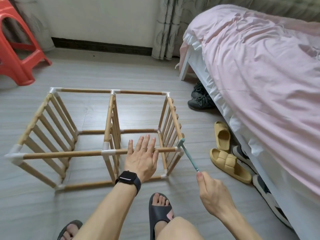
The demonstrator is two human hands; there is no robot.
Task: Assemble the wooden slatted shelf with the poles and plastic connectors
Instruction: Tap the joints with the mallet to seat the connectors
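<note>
The left hand (pixel 141 158) is laid flat, fingers (pixel 147 141) stretched toward 12 o'clock — the right hand (pixel 213 193) is curled round a hammer handle (pixel 190 158) aimed at 11 o'clock.

A: What is seen on the floor (pixel 121 75)?
B: A slatted shelf frame (pixel 69 155) is laid there, its poles joined by white connectors (pixel 107 152).
A: How is it steadied?
B: The left hand (pixel 142 157) is pressed flat, fingers straight, on the near upper pole (pixel 166 150).
A: And the right hand (pixel 213 194)?
B: A small teal hammer (pixel 188 155) is pinched at the end of its handle; its head is set against the near right corner.
A: What else is shown?
B: A red stool (pixel 19 52) is seen far left, and yellow slippers (pixel 228 164) beside the bed (pixel 259 75).
</note>
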